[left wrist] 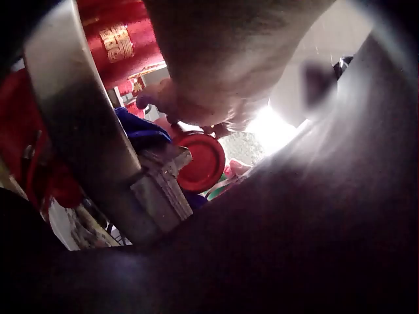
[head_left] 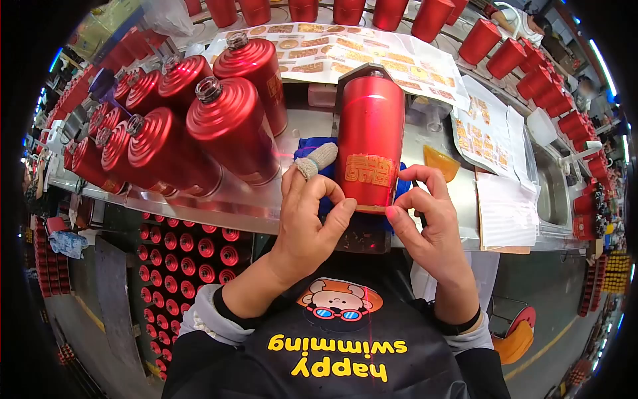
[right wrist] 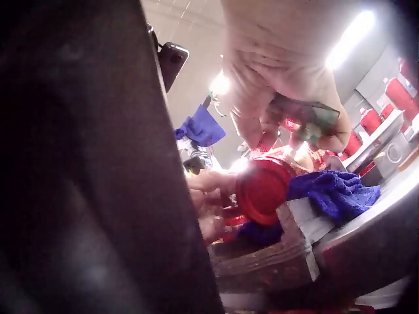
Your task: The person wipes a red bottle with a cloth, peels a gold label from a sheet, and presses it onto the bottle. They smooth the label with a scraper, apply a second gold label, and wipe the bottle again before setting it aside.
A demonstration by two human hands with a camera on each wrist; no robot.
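A red bottle (head_left: 372, 126) lies on its side in a dark holder, base toward me, with a gold emblem (head_left: 369, 170) near its base. My left hand (head_left: 302, 213) is at its lower left, thumb and bent index finger beside the base edge. A knitted finger cover (head_left: 316, 161) sits on one of its fingers. My right hand (head_left: 432, 223) is at the lower right, thumb tip right at the base edge. In the right wrist view, its curled fingers hold a thin, translucent dark-green piece (right wrist: 314, 116) above the round red base (right wrist: 262, 191).
Several upright red bottles (head_left: 232, 126) stand at the left. Sticker sheets (head_left: 319, 53) lie behind the holder, more sheets (head_left: 488, 133) at the right near a sink (head_left: 551, 193). Blue cloth (right wrist: 337, 193) lies around the holder. More bottles (head_left: 179, 266) stand below the table.
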